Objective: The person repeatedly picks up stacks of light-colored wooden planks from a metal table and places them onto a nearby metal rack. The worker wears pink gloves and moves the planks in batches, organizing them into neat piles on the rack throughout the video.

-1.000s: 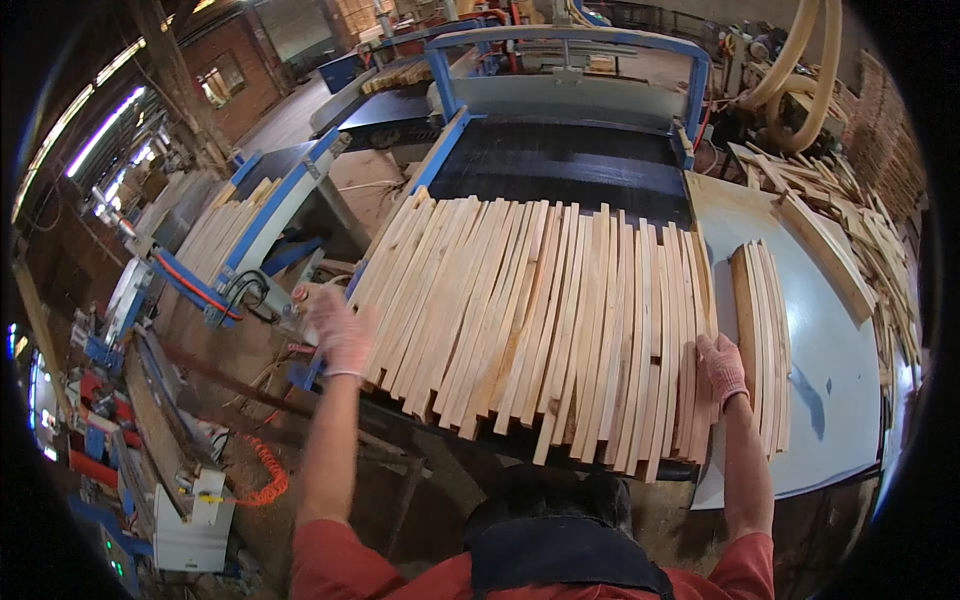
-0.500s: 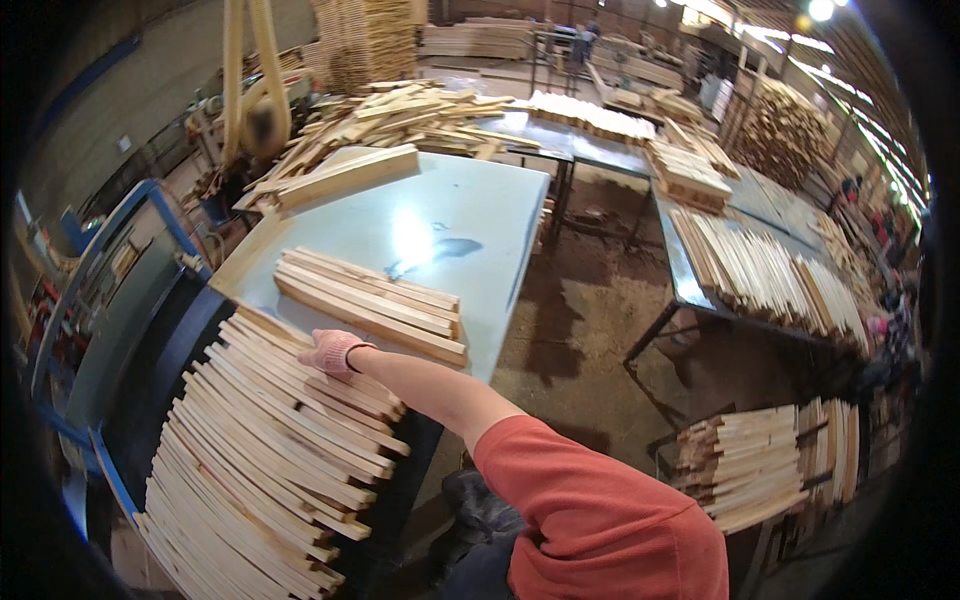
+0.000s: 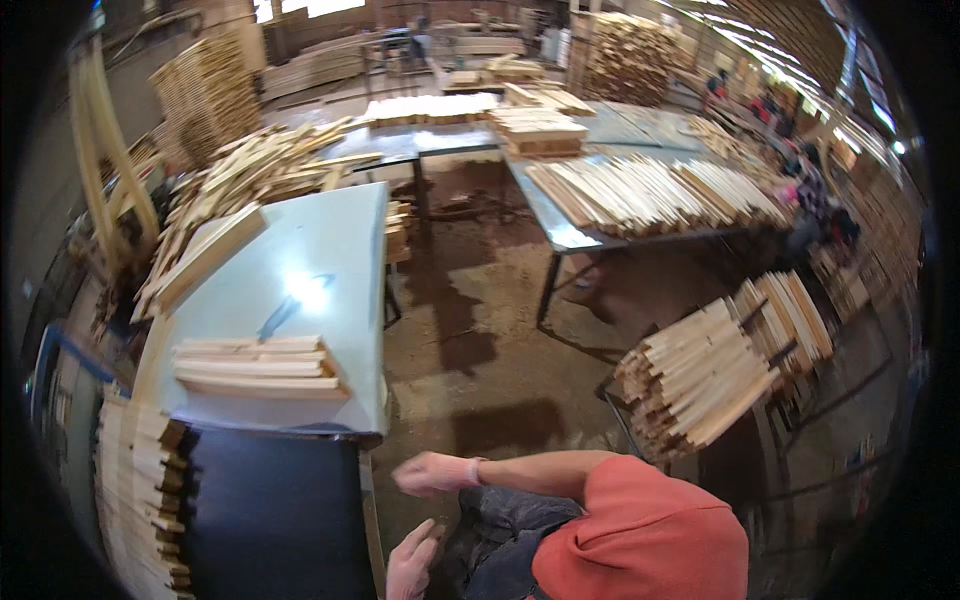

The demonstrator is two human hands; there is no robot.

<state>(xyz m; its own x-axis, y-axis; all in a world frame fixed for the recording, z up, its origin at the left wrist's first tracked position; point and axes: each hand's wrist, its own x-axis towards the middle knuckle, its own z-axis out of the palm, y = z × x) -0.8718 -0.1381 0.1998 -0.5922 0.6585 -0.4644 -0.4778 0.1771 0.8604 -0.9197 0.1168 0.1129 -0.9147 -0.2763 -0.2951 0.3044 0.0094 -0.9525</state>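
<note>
My right hand (image 3: 436, 473), in a pale pink knitted glove, is in front of my body, touching no wood. Motion blurs its curled fingers, so a grip cannot be made out. Below it my left hand (image 3: 408, 565) rises from the lower edge with fingers stretched out and apart, holding nothing I can see. To their left, a row of long wooden sticks (image 3: 135, 500) lies side by side on a dark flat surface (image 3: 275, 505). Beyond that, a small bundle of squared sticks (image 3: 258, 368) rests on a light blue-grey table (image 3: 345, 240).
A long board (image 3: 212, 258) lies along the table's left side, near a loose heap of sticks (image 3: 250, 175). Across the floor, another table (image 3: 540, 205) carries rows of sticks (image 3: 650, 195). A rack of stacked sticks (image 3: 700, 375) stands to my right. People (image 3: 820, 205) are at far right.
My view has swung to the right. My right hand has left the row of sticks and come back close to my body. My left hand has come into view.
</note>
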